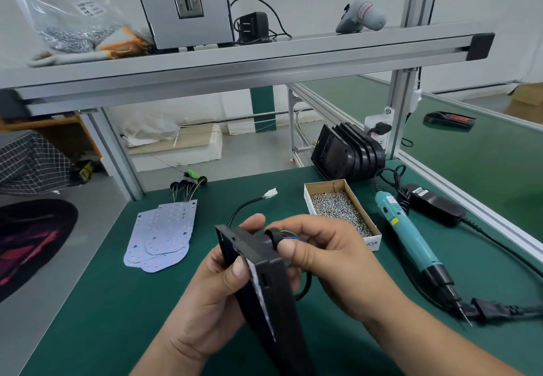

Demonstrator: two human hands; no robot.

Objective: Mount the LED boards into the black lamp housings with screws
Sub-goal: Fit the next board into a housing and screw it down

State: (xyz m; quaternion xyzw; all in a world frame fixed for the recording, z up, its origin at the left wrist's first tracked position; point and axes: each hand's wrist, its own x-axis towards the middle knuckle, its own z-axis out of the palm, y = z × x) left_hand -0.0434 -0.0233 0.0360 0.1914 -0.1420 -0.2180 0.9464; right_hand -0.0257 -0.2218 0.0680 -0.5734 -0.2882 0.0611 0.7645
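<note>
Green matting (117, 302) covered the bench, under a grey aluminium shelf (235, 55). At the middle of the mat, the left hand (217, 287) gripped a black housing (264, 281) on edge, raised off the mat, thumb curled over its near rim and fingers wrapped behind. The right hand (329, 261) pinched a black grommet (271, 236) at the housing's top corner between thumb and forefinger, with green and blue wires showing beside it. A black cable (244, 206) ran from the housing toward 12 o'clock and ended in a white plug (271, 193) lying on the mat. At 10 o'clock from the hands lay a loose, overlapping pile of LED boards (164, 234). At 1 o'clock sat an open box of screws (340, 211), and beyond it a stack of housings (349, 152) stood on edge. At 3 o'clock a teal screwdriver (411, 240) lay on the mat, tip toward 5 o'clock, with a black adapter (435, 203) just beside it.
</note>
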